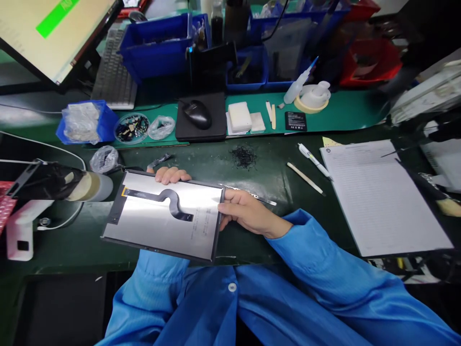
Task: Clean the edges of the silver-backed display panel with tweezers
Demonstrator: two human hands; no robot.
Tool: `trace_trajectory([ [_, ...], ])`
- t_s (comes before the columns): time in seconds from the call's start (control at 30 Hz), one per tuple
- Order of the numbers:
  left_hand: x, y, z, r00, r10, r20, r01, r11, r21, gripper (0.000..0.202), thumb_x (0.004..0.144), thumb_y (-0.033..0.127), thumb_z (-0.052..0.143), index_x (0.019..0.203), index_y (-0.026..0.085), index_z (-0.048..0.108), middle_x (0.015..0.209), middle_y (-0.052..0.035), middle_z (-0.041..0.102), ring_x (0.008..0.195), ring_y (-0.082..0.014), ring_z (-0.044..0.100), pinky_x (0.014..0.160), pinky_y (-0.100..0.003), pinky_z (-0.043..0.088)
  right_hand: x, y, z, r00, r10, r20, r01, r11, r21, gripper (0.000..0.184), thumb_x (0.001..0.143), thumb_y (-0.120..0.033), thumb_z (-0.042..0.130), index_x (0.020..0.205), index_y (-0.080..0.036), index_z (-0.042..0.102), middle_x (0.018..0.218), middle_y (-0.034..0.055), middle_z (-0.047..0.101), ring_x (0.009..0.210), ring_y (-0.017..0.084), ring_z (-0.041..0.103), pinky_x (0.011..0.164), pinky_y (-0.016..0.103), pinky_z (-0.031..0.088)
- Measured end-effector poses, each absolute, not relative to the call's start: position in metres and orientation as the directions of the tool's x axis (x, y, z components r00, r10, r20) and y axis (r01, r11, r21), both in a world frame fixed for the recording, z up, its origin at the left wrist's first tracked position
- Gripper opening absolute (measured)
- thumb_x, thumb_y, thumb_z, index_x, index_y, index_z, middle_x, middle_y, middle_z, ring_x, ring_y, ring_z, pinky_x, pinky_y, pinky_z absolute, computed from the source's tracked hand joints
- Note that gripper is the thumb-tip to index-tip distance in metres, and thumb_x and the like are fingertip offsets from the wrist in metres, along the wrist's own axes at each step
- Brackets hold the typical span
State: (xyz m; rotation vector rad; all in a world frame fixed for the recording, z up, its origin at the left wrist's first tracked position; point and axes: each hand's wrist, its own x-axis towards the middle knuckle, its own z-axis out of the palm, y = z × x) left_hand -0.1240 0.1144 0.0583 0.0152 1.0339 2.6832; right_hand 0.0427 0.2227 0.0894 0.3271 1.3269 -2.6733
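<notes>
A tablet display panel is held up over the bench, its silvery back facing me and slightly tilted. A black flex cable curves in an S across that back. My left hand supports the panel from behind; only its fingertips show, curled over the top edge. At the right edge, my right hand pinches the panel between thumb and fingers. Partly behind that hand lies thin metal tweezers or a strip on the bench. Beyond the panel is a small pile of black shreds.
A lined paper sheet, a white pen and a thin stick lie to the right. Behind are a mouse, white blocks and blue bins. A round container stands left, near a monitor.
</notes>
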Motion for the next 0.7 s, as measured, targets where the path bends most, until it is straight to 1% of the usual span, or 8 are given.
trace_trajectory([
  [0.07,-0.126,0.113,0.053,-0.960,0.272,-0.071,-0.251,-0.714,0.654,0.051,0.104,0.054,0.041,0.066,0.022,0.032,0.057,0.0032,0.019,0.053,-0.0160,0.025,0.059,-0.024,0.042,0.042,0.223,0.089,-0.966,-0.036,-0.255,0.226,-0.595,-0.771,0.038,0.080,-0.045,0.084,0.098,-0.013,0.074,0.081,0.0042,0.078,0.071,0.015,0.073,0.064,0.026,0.064],
  [0.13,-0.126,0.111,0.052,-0.950,0.297,-0.096,-0.286,-0.703,0.651,0.050,0.104,0.055,0.040,0.066,0.023,0.035,0.057,0.0030,0.021,0.054,-0.0162,0.027,0.061,-0.025,0.043,0.042,0.223,0.089,-0.966,-0.040,-0.254,0.229,-0.585,-0.778,0.038,0.081,-0.045,0.084,0.099,-0.013,0.074,0.081,0.0042,0.078,0.072,0.015,0.073,0.064,0.026,0.064],
  [0.23,-0.122,0.109,0.058,-0.936,0.319,-0.152,-0.340,-0.698,0.630,0.050,0.104,0.055,0.040,0.067,0.022,0.034,0.059,0.0027,0.023,0.055,-0.0157,0.028,0.061,-0.024,0.043,0.042,0.223,0.089,-0.967,-0.040,-0.253,0.230,-0.572,-0.787,0.037,0.082,-0.044,0.083,0.099,-0.013,0.074,0.080,0.0041,0.077,0.072,0.015,0.073,0.064,0.026,0.064],
  [0.33,-0.118,0.108,0.064,-0.926,0.343,-0.159,-0.368,-0.719,0.590,0.050,0.104,0.055,0.042,0.068,0.022,0.032,0.061,0.0029,0.022,0.055,-0.0148,0.029,0.058,-0.021,0.043,0.043,0.223,0.088,-0.968,-0.046,-0.248,0.229,-0.573,-0.787,0.037,0.082,-0.042,0.083,0.101,-0.013,0.073,0.080,0.0038,0.077,0.073,0.016,0.073,0.065,0.027,0.064],
  [0.5,-0.118,0.109,0.066,-0.927,0.332,-0.174,-0.366,-0.701,0.612,0.050,0.104,0.055,0.040,0.067,0.022,0.032,0.060,0.0023,0.023,0.056,-0.0156,0.029,0.058,-0.022,0.044,0.043,0.222,0.086,-0.972,-0.052,-0.229,0.216,-0.578,-0.787,0.037,0.081,-0.041,0.084,0.104,-0.014,0.073,0.082,0.0032,0.077,0.074,0.015,0.073,0.064,0.025,0.064],
  [0.6,-0.118,0.110,0.070,-0.924,0.322,-0.208,-0.380,-0.696,0.610,0.053,0.104,0.059,0.035,0.066,0.022,0.029,0.059,0.0026,0.022,0.054,-0.0157,0.026,0.058,-0.024,0.044,0.043,0.222,0.086,-0.973,-0.056,-0.223,0.215,-0.560,-0.800,0.041,0.080,-0.045,0.085,0.104,-0.014,0.073,0.082,0.0026,0.076,0.074,0.015,0.072,0.064,0.025,0.063],
  [0.63,-0.117,0.109,0.073,-0.915,0.339,-0.217,-0.399,-0.691,0.603,0.054,0.105,0.059,0.032,0.066,0.022,0.028,0.058,0.0028,0.021,0.053,-0.0154,0.024,0.057,-0.024,0.044,0.043,0.222,0.086,-0.972,-0.059,-0.227,0.222,-0.545,-0.809,0.042,0.080,-0.048,0.085,0.102,-0.014,0.074,0.082,0.0028,0.076,0.074,0.015,0.072,0.064,0.026,0.063],
  [0.7,-0.114,0.104,0.081,-0.867,0.438,-0.239,-0.490,-0.661,0.569,0.054,0.105,0.058,0.032,0.067,0.022,0.024,0.058,0.0037,0.019,0.052,-0.0142,0.023,0.055,-0.023,0.044,0.042,0.224,0.084,-0.966,-0.014,-0.257,0.229,-0.498,-0.836,0.044,0.082,-0.054,0.081,0.101,-0.014,0.075,0.084,0.0039,0.076,0.074,0.015,0.072,0.064,0.027,0.063],
])
